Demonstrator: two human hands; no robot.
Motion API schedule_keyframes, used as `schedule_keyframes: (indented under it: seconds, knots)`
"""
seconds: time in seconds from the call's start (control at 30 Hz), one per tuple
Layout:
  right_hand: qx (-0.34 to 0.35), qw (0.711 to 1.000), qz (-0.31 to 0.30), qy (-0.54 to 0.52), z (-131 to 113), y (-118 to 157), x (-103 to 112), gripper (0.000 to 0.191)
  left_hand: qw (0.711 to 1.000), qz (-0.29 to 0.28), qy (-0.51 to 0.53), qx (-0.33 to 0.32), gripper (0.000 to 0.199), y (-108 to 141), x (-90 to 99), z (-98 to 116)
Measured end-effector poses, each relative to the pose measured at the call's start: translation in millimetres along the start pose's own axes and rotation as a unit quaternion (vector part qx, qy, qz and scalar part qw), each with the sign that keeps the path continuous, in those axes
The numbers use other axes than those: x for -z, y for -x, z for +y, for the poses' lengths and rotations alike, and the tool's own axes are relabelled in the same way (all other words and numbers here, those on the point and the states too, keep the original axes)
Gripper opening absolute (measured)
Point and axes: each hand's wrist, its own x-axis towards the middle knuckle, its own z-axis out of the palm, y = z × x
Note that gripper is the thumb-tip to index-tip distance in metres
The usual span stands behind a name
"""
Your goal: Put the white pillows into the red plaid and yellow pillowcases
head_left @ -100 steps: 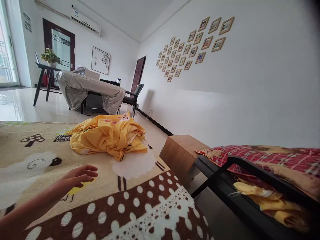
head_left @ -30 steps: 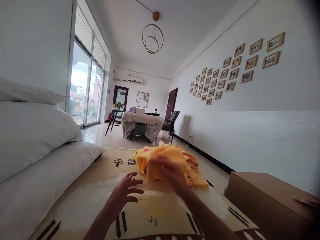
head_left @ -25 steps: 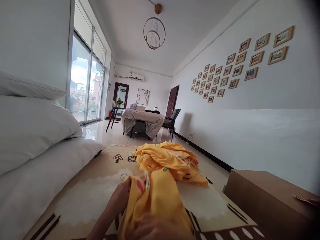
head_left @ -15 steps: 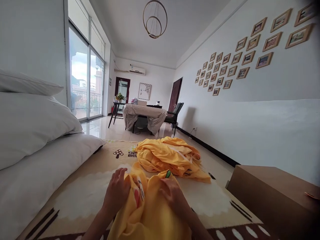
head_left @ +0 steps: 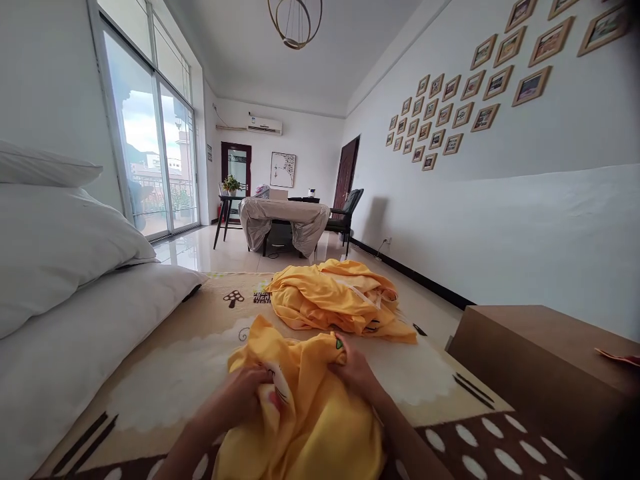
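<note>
A bunched yellow cloth (head_left: 305, 407) with printed cartoon patches fills the near middle of the head view. My left hand (head_left: 250, 393) is closed on its left side, beside a white and pink print. On the right, my right hand (head_left: 353, 370) grips the cloth near a small green leaf print. The kind of cloth, whether a cover or a garment, does not show. Just beyond lies a heap of similar yellow cloth (head_left: 335, 300), crumpled, with a pale strip across it. Both rest on a beige patterned blanket (head_left: 165, 380).
White pillows (head_left: 100, 300) are stacked at the left. A brown cardboard box (head_left: 540, 360) stands at the right, beside the blanket. Farther back are a covered table (head_left: 285, 212), a black chair (head_left: 347, 217) and a plant (head_left: 231, 185) on a small stand.
My left hand has moved down and right, with its fingers now curled into the cloth. My right hand has shifted slightly up and right. The cloth's far edge has spread, and the camera view has tilted down.
</note>
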Motion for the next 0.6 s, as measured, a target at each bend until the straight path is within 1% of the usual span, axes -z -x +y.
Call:
schedule_keyframes:
  seconds: [0.03,0.07,0.1,0.17,0.27,0.33,0.37,0.43,0.5,0.53,0.6]
  knots:
    - [0.009,0.999,0.034,-0.01,-2,-2,4,0.063,0.999,0.026,-0.026,0.007,0.015,0,8.8,1]
    - [0.014,0.997,0.073,-0.017,-4,-4,8,0.055,0.996,0.065,-0.058,0.017,0.017,1,18.9,1]
    - [0.016,0.993,0.117,-0.023,-6,-6,14,0.049,0.989,0.113,-0.089,0.027,0.017,3,29.7,2]
    - [0.01,0.976,0.214,-0.032,-9,-8,26,0.044,0.967,0.222,-0.121,0.04,0.013,9,50.9,3]
    - [-0.008,0.936,0.35,-0.04,-11,-6,49,0.049,0.924,0.374,-0.078,0.023,0.016,21,75.8,7]
    - [-0.022,0.911,0.41,-0.041,-11,-4,63,0.053,0.892,0.451,-0.02,0.003,0.019,29,85.7,12]
    - [-0.029,0.904,0.425,-0.039,-9,-4,69,0.054,0.879,0.477,0.012,-0.006,0.02,33,88.8,15]
    - [-0.035,0.901,0.431,-0.033,-6,-5,78,0.053,0.862,0.503,0.067,-0.005,0.019,39,92.1,22]
    - [-0.027,0.911,0.412,-0.022,-5,-8,82,0.049,0.858,0.502,0.104,0.019,0.016,44,92.6,30]
    - [-0.017,0.916,0.4,-0.014,-5,-10,82,0.048,0.863,0.491,0.118,0.031,0.014,45,92.0,34]
    - [0.009,0.928,0.374,0.003,-11,-11,80,0.045,0.883,0.445,0.148,0.041,0.014,46,89.0,43]
